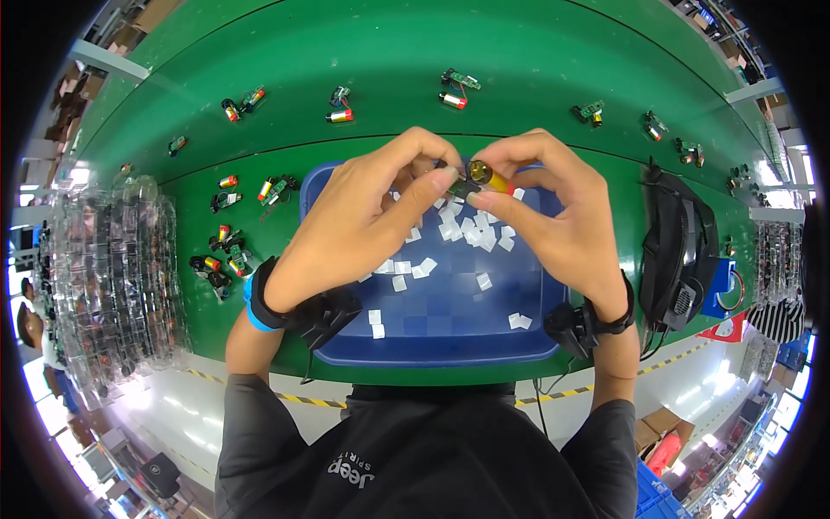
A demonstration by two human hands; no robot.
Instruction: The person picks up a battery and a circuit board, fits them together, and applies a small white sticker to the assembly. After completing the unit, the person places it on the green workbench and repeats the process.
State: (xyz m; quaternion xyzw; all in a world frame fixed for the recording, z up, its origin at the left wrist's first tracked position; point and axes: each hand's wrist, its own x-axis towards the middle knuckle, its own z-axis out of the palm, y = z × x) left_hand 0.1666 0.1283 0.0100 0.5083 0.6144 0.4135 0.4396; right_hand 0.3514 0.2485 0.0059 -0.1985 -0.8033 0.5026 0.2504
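Observation:
Above the blue tray, my two hands meet, each with its fingers closed. In my left hand a small dark circuit board is pinched between thumb and fingers. My right hand grips a small cylindrical battery, yellow with a red end, close against the board. Whether the two are joined by wires is hidden by my fingers. Small white square pieces lie scattered in the tray beneath. Each wrist wears a black strapped device.
Several battery-and-board assemblies lie left of the tray, and more sit along the table's far side. Stacked clear plastic trays stand at the left edge. A black bag lies to the right, beside a blue box.

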